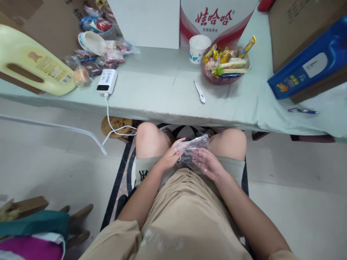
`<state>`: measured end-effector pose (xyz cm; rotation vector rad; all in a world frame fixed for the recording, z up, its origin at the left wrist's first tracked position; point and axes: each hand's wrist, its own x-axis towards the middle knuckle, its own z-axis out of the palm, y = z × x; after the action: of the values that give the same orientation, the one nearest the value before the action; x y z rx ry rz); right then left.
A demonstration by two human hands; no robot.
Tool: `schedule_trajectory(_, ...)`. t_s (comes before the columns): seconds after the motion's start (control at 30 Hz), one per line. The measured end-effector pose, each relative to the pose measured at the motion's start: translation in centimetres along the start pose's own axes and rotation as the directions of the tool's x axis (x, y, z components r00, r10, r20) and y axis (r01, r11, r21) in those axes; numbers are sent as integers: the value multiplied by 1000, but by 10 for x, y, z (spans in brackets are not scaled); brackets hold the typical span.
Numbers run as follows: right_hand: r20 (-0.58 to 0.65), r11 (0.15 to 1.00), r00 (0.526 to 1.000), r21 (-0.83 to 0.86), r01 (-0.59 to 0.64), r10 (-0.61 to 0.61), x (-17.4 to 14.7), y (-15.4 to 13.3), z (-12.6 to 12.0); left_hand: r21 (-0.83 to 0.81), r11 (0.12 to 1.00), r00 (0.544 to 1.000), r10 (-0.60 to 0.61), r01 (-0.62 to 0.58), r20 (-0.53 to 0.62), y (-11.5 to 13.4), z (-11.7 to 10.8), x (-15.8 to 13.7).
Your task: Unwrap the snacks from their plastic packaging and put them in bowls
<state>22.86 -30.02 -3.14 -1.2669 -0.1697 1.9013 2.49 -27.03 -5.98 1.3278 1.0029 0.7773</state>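
Note:
A crumpled clear plastic bag (199, 142) is held between my two hands above my lap. My left hand (173, 154) grips its left side, fingers pointing inward and the thumb side toward the table. On the other side, my right hand (207, 163) has its palm partly turned up and its bent fingers against the film, which seems to cover some fingertips. Whether anything lies inside the bag cannot be made out.
On the cloth-covered table (154, 83) lie a white cutter knife (200, 92), a bowl of snacks (226, 77), a paper cup (199, 48), a power bank (107, 81) with a dangling cable, and a pen (303, 111). Large bottles flank them. A stool (116, 126) stands underneath.

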Motion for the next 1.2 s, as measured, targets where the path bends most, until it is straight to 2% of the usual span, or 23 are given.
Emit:
schedule_trajectory(0.13, -20, 980, 989, -135, 143, -147, 0, 0, -2, -144, 988, 998, -53, 48, -26, 7, -1, 0)
schedule_trajectory(0.27, 36, 983, 992, -139, 121, -117, -3, 0, -4, -300, 947, 990, -135, 117, -38, 7, -3, 0)
schedule_trajectory(0.43, 76, 988, 994, -126, 92, -83, -7, 7, 4, -425, 893, 985, -172, 151, -12, 7, -3, -1)
schedule_trajectory(0.53, -7, 985, 990, -97, 140, -141, -2, 13, 5, -444, 880, 979, -200, 167, -28, 7, -1, -1)
schedule_trajectory(0.63, -135, 954, 945, -92, 286, -297, 5, 12, -2, -460, 876, 968, -223, 146, -118, 7, -1, 0)
schedule_trajectory(0.73, -195, 922, 901, -104, 374, -388, 8, 3, -10, -506, 853, 943, -262, 127, -205, 7, -2, 2)
schedule_trajectory(0.8, -196, 879, 858, -163, 448, -474, 7, -5, -10, -503, 846, 929, -313, 179, -196, 9, -3, 3)
schedule_trajectory(0.87, -140, 836, 834, -236, 495, -533, 6, -12, -4, -469, 848, 930, -342, 245, -133, 12, -4, 3)
schedule_trajectory(0.93, -43, 845, 873, -280, 456, -486, 7, -15, 5, -440, 853, 938, -341, 279, -67, 14, -4, 3)
schedule_trajectory(1.03, 54, 902, 955, -318, 293, -291, 13, -12, 18, -420, 866, 943, -326, 272, -61, 18, -7, 0)
schedule_trajectory(1.1, 41, 912, 968, -326, 248, -248, 17, -8, 21, -389, 886, 954, -296, 254, -51, 22, -10, -4)
schedule_trajectory(1.2, -3, 922, 958, -271, 275, -287, 17, -4, 17, -268, 933, 971, -233, 241, 63, 27, -13, -11)
